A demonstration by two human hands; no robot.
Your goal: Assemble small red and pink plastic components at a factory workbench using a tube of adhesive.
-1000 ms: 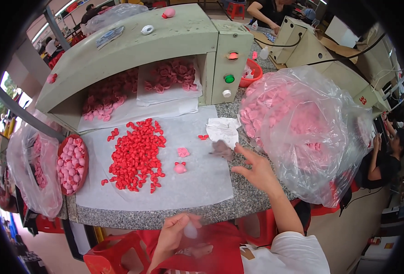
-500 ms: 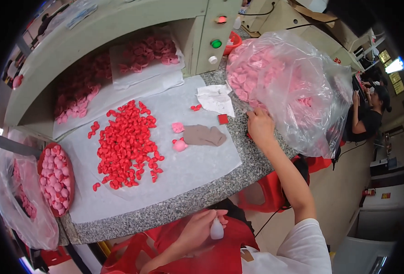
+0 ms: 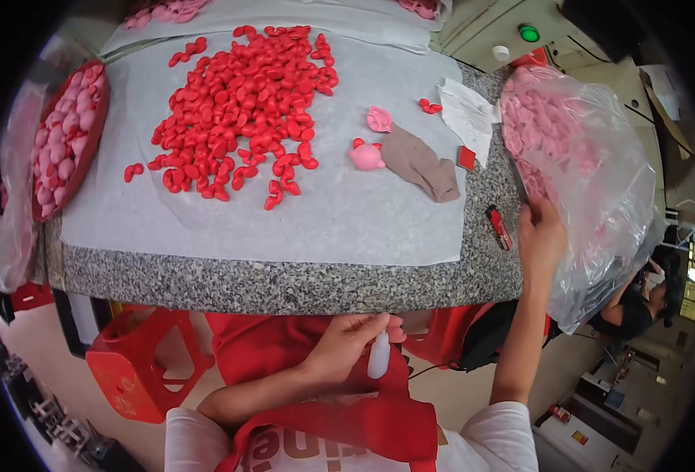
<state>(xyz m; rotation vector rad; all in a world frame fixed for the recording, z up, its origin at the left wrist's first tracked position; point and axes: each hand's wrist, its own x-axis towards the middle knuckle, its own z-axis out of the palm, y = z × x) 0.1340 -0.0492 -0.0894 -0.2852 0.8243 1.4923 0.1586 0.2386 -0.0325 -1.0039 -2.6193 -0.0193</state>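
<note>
My left hand (image 3: 346, 343) is closed around a small white squeeze bottle (image 3: 378, 358), below the table's front edge. At the right, my right hand (image 3: 544, 230) pinches a thin grey tool (image 3: 519, 179), mostly hidden by the fingers and the bag, so its kind is unclear. That hand is beside a clear plastic bag (image 3: 619, 189) of pink pieces (image 3: 544, 114). A red and black lighter-like object (image 3: 498, 226) lies left of it. On white paper sit a pink ball-shaped piece with red bits (image 3: 367, 156), a pink cupped piece (image 3: 379, 119) and a grey-brown cloth (image 3: 426, 164).
A large heap of red curved pieces (image 3: 245, 102) covers the paper (image 3: 347, 228). At the left stands a red basket (image 3: 100, 134) of pink balls. A small red square (image 3: 466, 158) and a crumpled white sheet (image 3: 467, 118) lie near the bag. A red stool (image 3: 131, 370) is below.
My view has turned, so the table sits straighter and the heap higher. My right hand has lifted off the red and black object, now uncovered, and holds the grey tool. The left keeps the bottle.
</note>
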